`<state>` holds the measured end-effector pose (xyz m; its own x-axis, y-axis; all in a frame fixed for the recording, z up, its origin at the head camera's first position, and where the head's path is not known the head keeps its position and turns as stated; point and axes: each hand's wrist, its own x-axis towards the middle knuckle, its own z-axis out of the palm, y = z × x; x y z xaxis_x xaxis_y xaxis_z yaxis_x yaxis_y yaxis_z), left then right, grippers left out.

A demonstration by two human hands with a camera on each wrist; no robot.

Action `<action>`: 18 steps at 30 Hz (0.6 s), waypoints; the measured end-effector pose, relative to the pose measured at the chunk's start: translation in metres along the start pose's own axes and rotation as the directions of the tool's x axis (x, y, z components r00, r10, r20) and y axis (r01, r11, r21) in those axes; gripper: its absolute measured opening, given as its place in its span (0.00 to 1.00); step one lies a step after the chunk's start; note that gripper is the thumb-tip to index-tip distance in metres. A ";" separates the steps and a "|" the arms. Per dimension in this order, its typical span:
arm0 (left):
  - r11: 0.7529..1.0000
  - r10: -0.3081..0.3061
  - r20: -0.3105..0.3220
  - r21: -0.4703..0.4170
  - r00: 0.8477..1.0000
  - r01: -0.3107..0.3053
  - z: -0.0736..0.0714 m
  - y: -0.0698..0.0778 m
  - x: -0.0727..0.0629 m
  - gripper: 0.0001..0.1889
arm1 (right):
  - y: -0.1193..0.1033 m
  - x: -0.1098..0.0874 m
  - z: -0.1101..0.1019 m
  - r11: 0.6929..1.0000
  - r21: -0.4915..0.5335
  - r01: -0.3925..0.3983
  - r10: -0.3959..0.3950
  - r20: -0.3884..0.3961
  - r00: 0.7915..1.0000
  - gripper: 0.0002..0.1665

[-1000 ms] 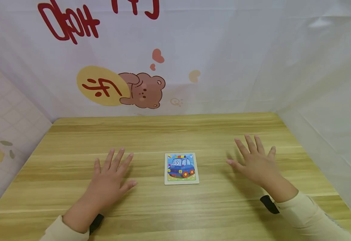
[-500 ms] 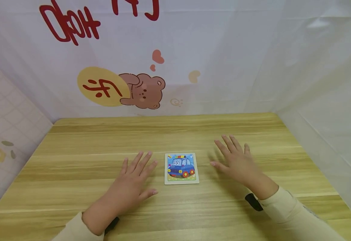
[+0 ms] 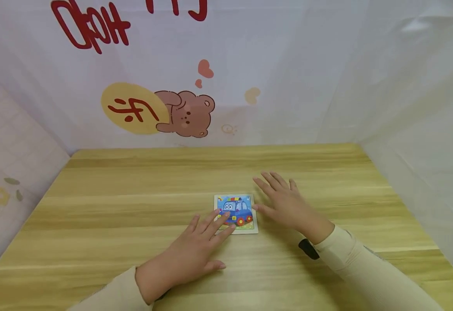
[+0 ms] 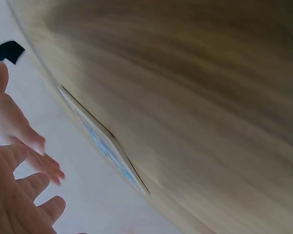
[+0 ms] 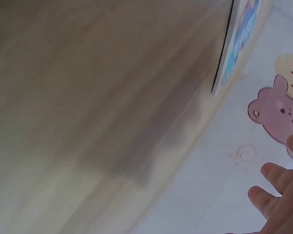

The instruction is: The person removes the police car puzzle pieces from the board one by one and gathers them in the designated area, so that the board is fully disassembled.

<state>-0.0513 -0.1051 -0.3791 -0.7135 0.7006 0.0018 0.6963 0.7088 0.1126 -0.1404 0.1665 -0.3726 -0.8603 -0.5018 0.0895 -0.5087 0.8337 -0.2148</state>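
Note:
A small square picture puzzle (image 3: 244,210) with a light frame and a blue cartoon police car lies flat on the wooden table. In the head view my left hand (image 3: 191,252) reaches over its lower left part, fingers spread, hiding some of the picture. In the left wrist view those fingers (image 4: 51,209) hover above the tabletop, apart from the puzzle (image 4: 118,158). At the puzzle's right edge is my right hand (image 3: 286,203), fingers extended, its thumb tip over or beside the frame. In the right wrist view the right fingers (image 5: 278,178) hold nothing.
The wood-grain table (image 3: 133,185) spreads around the puzzle on all sides. Behind it hangs a white cloth backdrop (image 3: 296,86) with a printed bear and red characters. Pale cloth walls (image 3: 425,151) stand at the left and right.
Both hands have moved inward toward the puzzle, the left rightward until it overlaps the picture, the right leftward to its edge. The puzzle stays in place on the table.

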 end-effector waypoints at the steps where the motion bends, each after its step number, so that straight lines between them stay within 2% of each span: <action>1: 1.000 0.009 0.008 0.006 1.000 -0.009 0.000 0.001 0.001 0.41 | -0.002 0.002 0.001 1.000 0.005 0.008 -0.008 0.008 1.000 0.43; 6: 0.998 0.061 0.025 0.019 0.998 -0.061 -0.001 0.006 0.005 0.40 | -0.011 0.013 0.005 0.999 0.017 0.048 -0.049 0.037 0.998 0.43; 11: 0.995 0.099 0.044 0.027 0.994 -0.101 -0.002 0.011 0.010 0.40 | -0.022 0.024 0.010 0.997 0.034 0.065 -0.068 0.101 0.993 0.42; 18: 0.984 0.143 0.097 0.088 0.985 -0.152 0.004 0.014 0.014 0.40 | -0.034 0.034 0.019 0.992 0.060 0.108 -0.115 0.133 0.984 0.40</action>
<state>-0.0513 -0.0854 -0.3816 -0.5956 0.7995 -0.0780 0.8006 0.5987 0.0229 -0.1516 0.1162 -0.3807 -0.7839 -0.6207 -0.0167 -0.5957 0.7594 -0.2615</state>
